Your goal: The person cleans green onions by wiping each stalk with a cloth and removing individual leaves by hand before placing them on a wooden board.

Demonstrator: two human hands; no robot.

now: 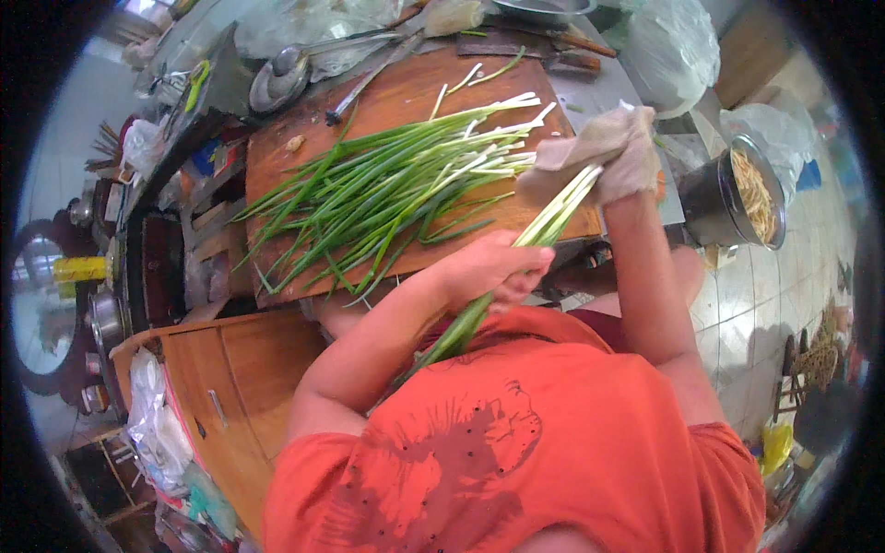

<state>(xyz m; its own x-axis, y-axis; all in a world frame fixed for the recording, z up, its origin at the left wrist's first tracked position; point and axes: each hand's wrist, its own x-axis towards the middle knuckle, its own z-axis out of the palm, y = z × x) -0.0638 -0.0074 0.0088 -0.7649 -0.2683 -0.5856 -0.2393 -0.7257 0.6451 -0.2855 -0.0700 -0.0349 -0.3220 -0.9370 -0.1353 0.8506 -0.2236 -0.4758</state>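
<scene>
My left hand (501,269) grips a bundle of scallions (556,207) in front of my chest. Their white ends point up and right, and the green leaves trail down against my red shirt. A beige cloth or fabric glove (626,148) covers my right hand, right beside the white ends; blur and fabric hide the fingers. Beyond both hands lies a wooden cutting board (442,76) with a loose pile of scallions (408,176), white ends to the right. A few short scallion pieces (477,77) lie near its far edge.
At the far edge are a cleaver (501,43) and a metal ladle (280,79). A dark pot (715,190) holding pale strips stands right, by a plastic bag (674,59). A wooden cabinet (228,387) is at lower left. Tiled floor (743,297) shows at right.
</scene>
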